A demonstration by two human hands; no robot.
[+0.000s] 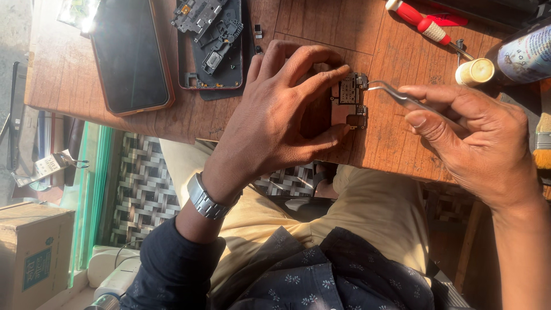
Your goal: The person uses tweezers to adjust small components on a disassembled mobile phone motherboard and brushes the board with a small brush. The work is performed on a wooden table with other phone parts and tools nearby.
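Note:
A small phone circuit board (350, 102) lies on the wooden table (396, 143). My left hand (281, 109) pins it from the left, the index finger on its upper edge and the thumb at its lower edge. My right hand (470, 138) grips metal tweezers (396, 93), whose curved tip touches the board's upper right corner. A metal watch sits on my left wrist.
A dark phone screen (129, 51) and an opened phone frame with loose parts (209, 43) lie at the far left. A red-handled screwdriver (427, 26), a small cream cap (475, 72), a bottle (525, 54) and a brush (542, 143) are on the right. A cardboard box (34, 252) stands on the floor.

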